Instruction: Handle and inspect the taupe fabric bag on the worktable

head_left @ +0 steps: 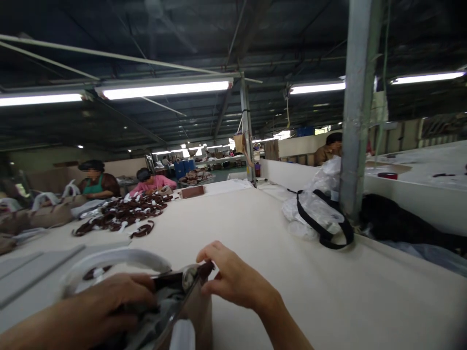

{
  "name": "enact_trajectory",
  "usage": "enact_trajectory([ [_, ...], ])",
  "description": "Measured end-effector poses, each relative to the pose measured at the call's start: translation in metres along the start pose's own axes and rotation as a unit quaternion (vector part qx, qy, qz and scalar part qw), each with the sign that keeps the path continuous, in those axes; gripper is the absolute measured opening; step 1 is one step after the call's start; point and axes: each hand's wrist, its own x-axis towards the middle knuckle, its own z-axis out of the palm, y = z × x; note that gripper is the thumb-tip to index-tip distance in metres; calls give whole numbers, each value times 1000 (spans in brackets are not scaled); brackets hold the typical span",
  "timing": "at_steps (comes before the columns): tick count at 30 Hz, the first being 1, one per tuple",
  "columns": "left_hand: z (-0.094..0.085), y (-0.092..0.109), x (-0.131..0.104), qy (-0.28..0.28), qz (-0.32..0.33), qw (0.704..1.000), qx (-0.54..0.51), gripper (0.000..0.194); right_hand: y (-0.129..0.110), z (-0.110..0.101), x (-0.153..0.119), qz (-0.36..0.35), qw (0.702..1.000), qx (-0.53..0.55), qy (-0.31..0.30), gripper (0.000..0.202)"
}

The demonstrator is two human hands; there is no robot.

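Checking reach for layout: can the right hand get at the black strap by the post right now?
Likely yes, perhaps with a lean: pale tabletop spans the gap to the black strap, which lies over clear plastic. The right hand would first have to release the bag.

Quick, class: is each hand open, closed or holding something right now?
Left hand: inside the bag; its grip cannot be told.
Right hand: closed on the bag's top corner.

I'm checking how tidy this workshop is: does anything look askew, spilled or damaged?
By the metal post, a black strap sprawls over crumpled clear plastic, looking dumped. Further left, brown pieces lie in a loose tangle. I see no spill or damage, but the left hand partly hides the bag's inside.
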Motion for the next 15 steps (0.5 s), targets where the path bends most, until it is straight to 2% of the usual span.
enact_trajectory([
  [3,19,-1,-4,-79,-26,996,12,52,5,8,3,25,1000,-6,-5,28],
  [5,28,4,-1,-101,-11,994,33,57,9,14,6,12,1000,-12,-10,15],
  [8,35,14,6,-111,-2,991,71,65,15,20,9,7,1000,-6,12,5],
  [11,26,23,17,-120,-13,989,88,81,20,18,10,0,999,39,2,12],
  [15,-6,19,28,-194,-30,981,15,97,22,11,8,-5,999,29,-15,16],
])
